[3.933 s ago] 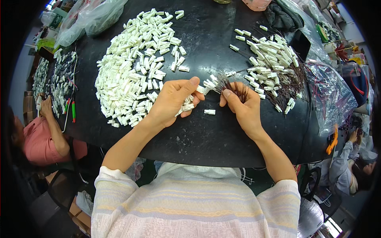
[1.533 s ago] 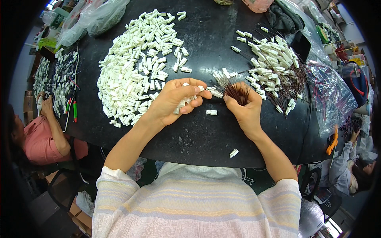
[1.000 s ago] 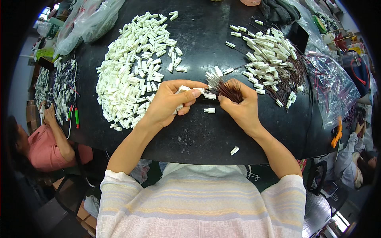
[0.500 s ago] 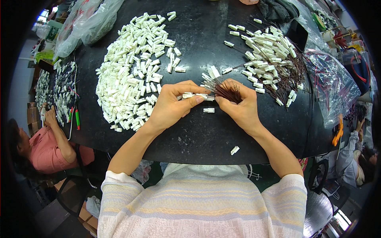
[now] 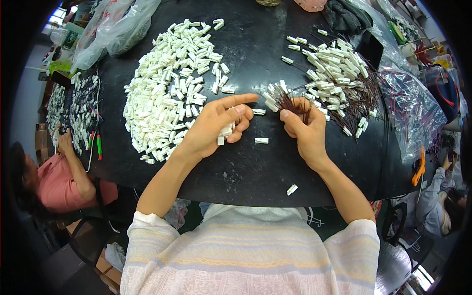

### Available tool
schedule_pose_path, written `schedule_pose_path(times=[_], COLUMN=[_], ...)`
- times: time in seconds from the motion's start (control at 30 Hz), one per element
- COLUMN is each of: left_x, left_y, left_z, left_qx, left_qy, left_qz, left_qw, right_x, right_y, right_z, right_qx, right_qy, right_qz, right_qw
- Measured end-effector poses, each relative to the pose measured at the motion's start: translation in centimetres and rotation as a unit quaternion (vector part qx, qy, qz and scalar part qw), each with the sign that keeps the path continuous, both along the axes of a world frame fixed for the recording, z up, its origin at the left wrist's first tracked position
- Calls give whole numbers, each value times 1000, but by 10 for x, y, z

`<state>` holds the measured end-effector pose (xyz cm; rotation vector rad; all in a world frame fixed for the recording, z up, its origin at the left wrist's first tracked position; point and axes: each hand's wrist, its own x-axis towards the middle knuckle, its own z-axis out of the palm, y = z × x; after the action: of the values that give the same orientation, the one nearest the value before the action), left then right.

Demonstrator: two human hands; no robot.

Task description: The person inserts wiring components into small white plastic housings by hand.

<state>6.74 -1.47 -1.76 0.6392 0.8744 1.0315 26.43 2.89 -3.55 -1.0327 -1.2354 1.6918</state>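
My left hand (image 5: 209,125) is curled around a few white plastic connectors (image 5: 226,131), its index finger stretched out to the right. Opposite it, my right hand (image 5: 310,137) grips a bundle of thin dark brown wires (image 5: 290,104) between thumb and fingers. White connectors (image 5: 270,101) sit at the far left end of this bundle. A gap separates the two hands. Between them lie two loose connectors, one (image 5: 258,112) near the left index fingertip and another (image 5: 261,140) closer to me.
A big heap of white connectors (image 5: 160,98) spreads on the left of the black table (image 5: 236,177). Wires with connectors (image 5: 339,73) are piled at the right, beside a clear plastic bag (image 5: 410,108). Orange-handled scissors (image 5: 419,167) lie at the right edge. Co-workers sit on both sides.
My hands have moved apart. The left has drawn away from the wire bundle and its index finger has straightened. Another loose connector shows on the table between them.
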Motion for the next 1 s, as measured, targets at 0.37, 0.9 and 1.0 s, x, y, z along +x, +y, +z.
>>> schedule_pose_path(times=[0.37, 0.9, 1.0], left_x=[-4, 2, 1], left_y=[1, -2, -3], left_z=[5, 6, 7], left_qx=[-78, -15, -13], left_qy=[-60, 29, 36], left_qz=[46, 48, 57], left_qw=[994, 998, 998], right_x=[0, -3, -3], right_y=[0, -1, -1], right_z=[5, 12, 11], right_qx=[3, 16, 45], right_qy=[-15, -57, -76], right_qz=[-27, 25, 34], right_qw=[1000, 998, 996])
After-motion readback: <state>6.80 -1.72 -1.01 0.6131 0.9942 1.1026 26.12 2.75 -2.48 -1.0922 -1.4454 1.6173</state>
